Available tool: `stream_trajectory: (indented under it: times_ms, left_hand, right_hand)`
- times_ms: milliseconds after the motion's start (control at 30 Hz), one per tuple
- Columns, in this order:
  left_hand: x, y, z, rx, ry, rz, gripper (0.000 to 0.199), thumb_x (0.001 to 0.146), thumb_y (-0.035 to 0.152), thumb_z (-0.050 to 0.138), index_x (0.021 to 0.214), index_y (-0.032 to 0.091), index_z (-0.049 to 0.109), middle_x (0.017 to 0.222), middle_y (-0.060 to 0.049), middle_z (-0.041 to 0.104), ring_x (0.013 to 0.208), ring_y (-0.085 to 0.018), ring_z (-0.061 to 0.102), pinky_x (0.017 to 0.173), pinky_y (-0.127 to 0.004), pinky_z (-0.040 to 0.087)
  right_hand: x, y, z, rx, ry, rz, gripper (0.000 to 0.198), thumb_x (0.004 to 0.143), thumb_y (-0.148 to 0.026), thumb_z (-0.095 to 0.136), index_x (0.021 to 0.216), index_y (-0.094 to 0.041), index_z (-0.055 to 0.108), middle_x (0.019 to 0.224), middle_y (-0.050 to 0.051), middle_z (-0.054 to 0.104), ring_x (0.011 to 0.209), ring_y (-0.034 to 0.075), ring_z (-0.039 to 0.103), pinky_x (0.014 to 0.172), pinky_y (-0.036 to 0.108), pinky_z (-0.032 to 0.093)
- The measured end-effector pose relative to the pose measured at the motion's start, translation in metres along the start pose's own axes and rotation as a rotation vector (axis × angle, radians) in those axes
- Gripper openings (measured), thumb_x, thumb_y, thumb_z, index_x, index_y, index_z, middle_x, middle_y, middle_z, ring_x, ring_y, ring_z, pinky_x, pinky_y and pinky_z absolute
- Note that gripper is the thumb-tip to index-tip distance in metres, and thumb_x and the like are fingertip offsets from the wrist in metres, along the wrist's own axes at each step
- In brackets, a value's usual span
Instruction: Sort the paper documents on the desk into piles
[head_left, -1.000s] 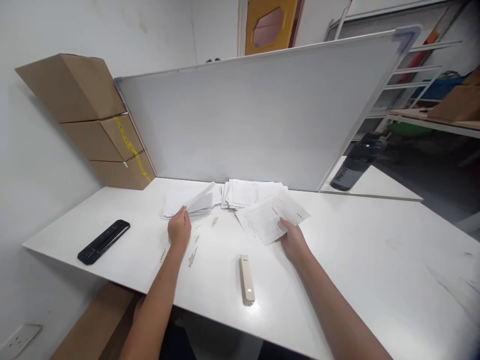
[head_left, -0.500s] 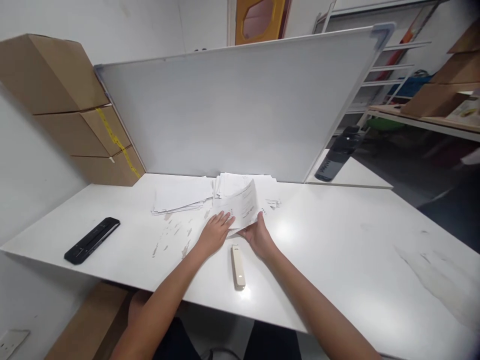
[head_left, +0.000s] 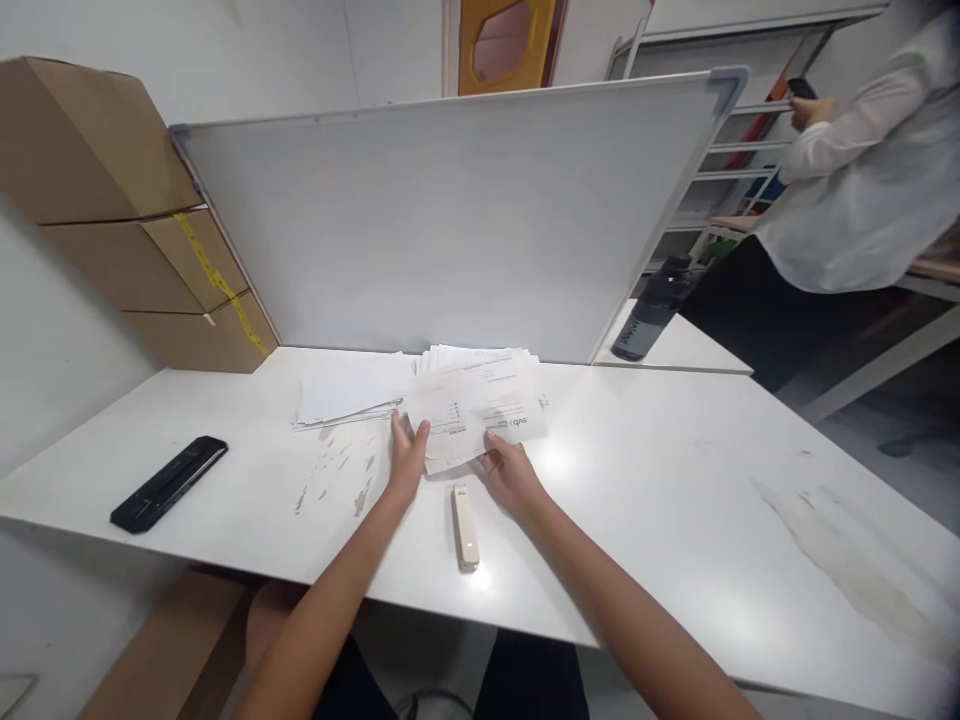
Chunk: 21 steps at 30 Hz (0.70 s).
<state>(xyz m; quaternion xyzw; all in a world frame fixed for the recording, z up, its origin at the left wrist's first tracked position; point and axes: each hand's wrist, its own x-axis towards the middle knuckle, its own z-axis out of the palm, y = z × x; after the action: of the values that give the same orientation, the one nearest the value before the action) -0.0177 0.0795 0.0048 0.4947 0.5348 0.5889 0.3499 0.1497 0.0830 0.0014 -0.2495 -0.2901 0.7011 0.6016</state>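
Observation:
Printed sheets of paper point(head_left: 480, 405) lie before me, slightly raised at the near side and with text on them. My right hand point(head_left: 514, 475) grips their near right edge, thumb on top and fingers underneath. At the left edge is my left hand point(head_left: 407, 460), thumb and forefinger apart, the thumb touching the paper's side. Just below the sheets, between my forearms, rests a slim cream-coloured tool point(head_left: 465, 528) that looks like a stapler. Left of my left hand is a stack of white papers point(head_left: 349, 388); more papers point(head_left: 476, 353) lie behind the held sheets.
A whiteboard point(head_left: 450, 230) stands along the back of the white table point(head_left: 637, 500). Cardboard boxes point(head_left: 150, 265) are piled at the left, and a black flat case point(head_left: 171, 483) lies near the front left. A dark bottle point(head_left: 652, 310) stands right. A person in white point(head_left: 870, 180) is behind.
The sheets have gone from curled up to lying flatter. My left hand has moved from on top of them to their left edge. A person has come into view at the right.

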Motion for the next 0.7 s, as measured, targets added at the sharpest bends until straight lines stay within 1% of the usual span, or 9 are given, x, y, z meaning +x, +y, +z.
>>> stream_trajectory:
  times_ms: [67,100,200,267,333,433,533,633,700]
  left_hand:
    - [0.005,0.006,0.006,-0.174,0.019,-0.141,0.055,0.08,0.047,0.077,0.124,0.017,0.064,0.118,-0.015,0.074,0.121,-0.032,0.066,0.105,-0.049,0.051]
    - [0.009,0.008,0.006,-0.206,0.026,-0.174,0.053,0.075,0.045,0.081,0.117,0.015,0.067,0.108,-0.015,0.077,0.113,-0.033,0.07,0.101,-0.049,0.054]
    - [0.025,0.012,-0.006,-0.174,0.04,-0.154,0.048,0.068,0.041,0.086,0.103,0.013,0.07,0.097,-0.013,0.078,0.104,-0.033,0.072,0.097,-0.049,0.055]
    - [0.035,0.008,-0.019,-0.113,0.024,-0.106,0.045,0.068,0.04,0.085,0.101,0.014,0.07,0.101,-0.013,0.078,0.106,-0.032,0.071,0.1,-0.049,0.054]
    - [0.041,0.002,-0.028,-0.062,0.005,-0.069,0.044,0.07,0.038,0.083,0.104,0.015,0.068,0.107,-0.013,0.077,0.108,-0.031,0.07,0.103,-0.049,0.052]
    - [0.042,-0.01,-0.031,-0.035,0.008,0.001,0.05,0.073,0.037,0.081,0.115,0.017,0.062,0.117,-0.013,0.073,0.115,-0.029,0.068,0.107,-0.048,0.049]
    - [0.042,-0.018,-0.028,-0.037,0.017,0.062,0.055,0.074,0.037,0.08,0.12,0.018,0.057,0.125,-0.014,0.069,0.123,-0.029,0.063,0.11,-0.047,0.047]
    - [0.046,-0.026,-0.026,-0.053,0.004,0.047,0.054,0.074,0.039,0.079,0.119,0.018,0.057,0.126,-0.014,0.068,0.123,-0.031,0.062,0.111,-0.048,0.045]
    - [0.049,-0.03,-0.026,-0.087,-0.041,0.03,0.054,0.073,0.041,0.079,0.118,0.018,0.058,0.125,-0.014,0.068,0.122,-0.031,0.063,0.111,-0.049,0.044]
  right_hand:
    - [0.003,-0.003,-0.008,-0.017,-0.036,-0.018,0.057,0.079,-0.029,0.077,0.133,-0.03,0.058,0.123,0.003,0.072,0.123,0.027,0.063,0.099,0.045,0.057]
    - [0.006,-0.005,-0.013,-0.031,-0.044,-0.037,0.053,0.079,-0.03,0.076,0.13,-0.03,0.06,0.122,0.003,0.072,0.123,0.027,0.063,0.098,0.045,0.057]
    - [0.017,-0.019,-0.034,-0.131,-0.006,-0.128,0.038,0.078,-0.034,0.074,0.115,-0.029,0.066,0.116,0.002,0.074,0.118,0.027,0.065,0.1,0.046,0.055]
    - [0.025,-0.029,-0.045,-0.264,0.023,-0.173,0.033,0.073,-0.037,0.078,0.104,-0.028,0.069,0.109,0.002,0.075,0.113,0.027,0.066,0.102,0.047,0.052]
    - [0.031,-0.036,-0.051,-0.407,0.009,-0.176,0.036,0.069,-0.039,0.081,0.101,-0.027,0.069,0.106,0.002,0.076,0.111,0.028,0.066,0.104,0.048,0.049]
    - [0.037,-0.038,-0.055,-0.562,-0.034,-0.155,0.046,0.066,-0.045,0.083,0.105,-0.026,0.068,0.113,0.006,0.074,0.113,0.03,0.065,0.106,0.05,0.046]
    - [0.039,-0.033,-0.058,-0.661,-0.04,-0.171,0.049,0.069,-0.053,0.079,0.107,-0.025,0.067,0.117,0.009,0.073,0.113,0.032,0.065,0.105,0.052,0.046]
    - [0.038,-0.027,-0.061,-0.783,-0.067,-0.163,0.053,0.073,-0.052,0.076,0.117,-0.025,0.065,0.125,0.01,0.07,0.118,0.034,0.062,0.106,0.053,0.045]
    - [0.037,-0.024,-0.062,-0.865,-0.085,-0.142,0.053,0.076,-0.049,0.074,0.122,-0.025,0.064,0.13,0.01,0.069,0.122,0.035,0.061,0.106,0.053,0.045]
